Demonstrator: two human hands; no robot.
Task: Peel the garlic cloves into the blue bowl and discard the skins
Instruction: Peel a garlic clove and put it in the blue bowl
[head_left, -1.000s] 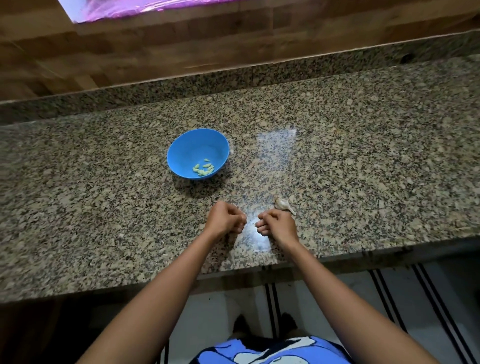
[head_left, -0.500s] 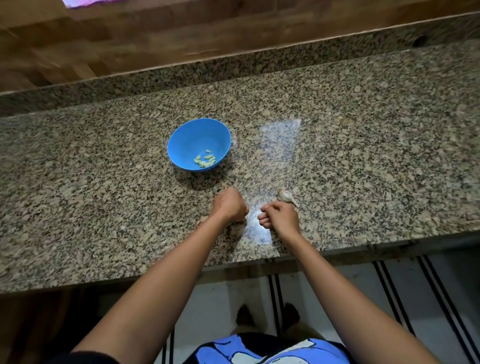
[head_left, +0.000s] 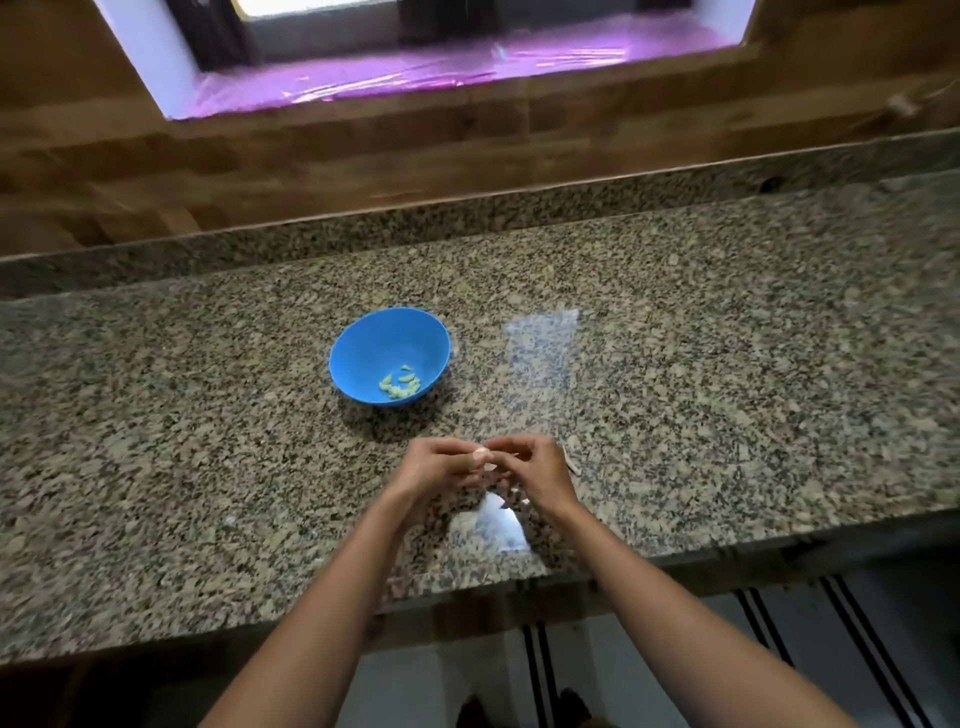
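Observation:
A blue bowl (head_left: 389, 343) stands on the granite counter (head_left: 727, 389) and holds several peeled pale-green garlic cloves (head_left: 399, 385). Just in front of it my left hand (head_left: 434, 467) and my right hand (head_left: 537, 470) meet above the counter. Between their fingertips they pinch a small pale garlic clove (head_left: 483, 456), blurred by motion. A bit of garlic with skin (head_left: 571, 461) lies on the counter, mostly hidden behind my right hand.
The counter's front edge (head_left: 519, 587) runs just below my wrists, with the floor beneath. A raised granite ledge and a wooden wall with a window sill (head_left: 415, 73) close off the back.
Both hands have lifted off the counter and come together; their fingertips now pinch a clove between them. The camera has tilted up, showing the window.

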